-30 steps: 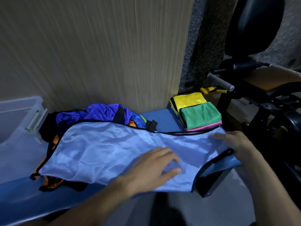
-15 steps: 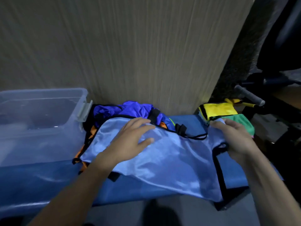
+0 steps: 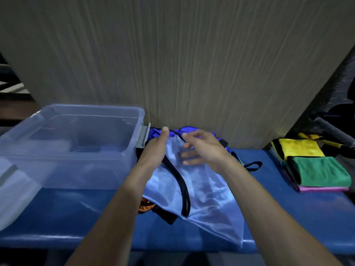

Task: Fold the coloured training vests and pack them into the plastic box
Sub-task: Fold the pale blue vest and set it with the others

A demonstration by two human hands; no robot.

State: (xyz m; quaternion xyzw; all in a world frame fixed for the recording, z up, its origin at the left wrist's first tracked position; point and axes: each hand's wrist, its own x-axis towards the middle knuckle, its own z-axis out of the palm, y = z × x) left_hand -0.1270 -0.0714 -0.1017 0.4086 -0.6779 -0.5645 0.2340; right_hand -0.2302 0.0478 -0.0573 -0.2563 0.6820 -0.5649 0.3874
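Note:
A light blue vest (image 3: 207,192) with black trim lies folded over lengthways on the blue padded bench (image 3: 288,217). At the vest's far end my left hand (image 3: 155,150) grips its left edge, thumb raised. My right hand (image 3: 203,148) pinches the black trim at the top, its fingers curled over the fabric. A dark blue vest (image 3: 187,130) and an orange vest (image 3: 146,205) peek out from under it. The clear plastic box (image 3: 76,169) stands open on the bench just left of my left hand. A stack of folded vests, yellow (image 3: 299,148) and green (image 3: 320,171) over pink, sits at the bench's right end.
A wooden panel (image 3: 192,64) rises right behind the bench. The grey handle (image 3: 334,131) of a dark exercise machine sticks out at the far right, beyond the folded stack. The box's grey latch (image 3: 143,137) is close to my left hand.
The light blue vest, spread wide before, is now folded over into a narrow strip. My right hand swept left to meet the left one at the far end. The view has swung left.

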